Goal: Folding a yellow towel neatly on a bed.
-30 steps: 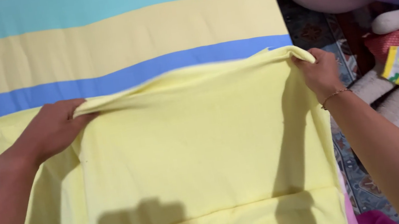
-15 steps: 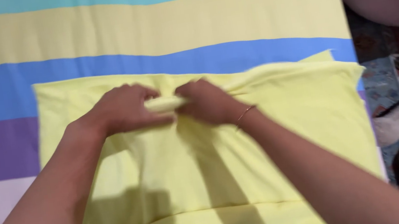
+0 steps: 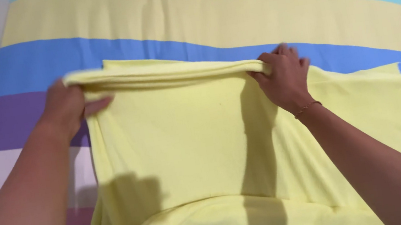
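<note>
Striped bedsheet (image 3: 207, 16) lies open beyond; left hand (image 3: 66, 107) and right hand (image 3: 284, 77) each grip the yellow cloth's (image 3: 184, 146) folded edge.

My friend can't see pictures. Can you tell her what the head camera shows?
Two hands, left and right, each grip an end of the folded top edge of a yellow cloth. It lies on a striped sheet of turquoise, yellow, blue and purple.

Bright overhead light casts soft shadows; the left hand (image 3: 66, 107) is motion-blurred.

Left hand (image 3: 68, 104) (blurred, seemingly gripping) and right hand (image 3: 284, 77) hold folded yellow cloth (image 3: 183, 141) over striped sheet (image 3: 229, 21).
</note>
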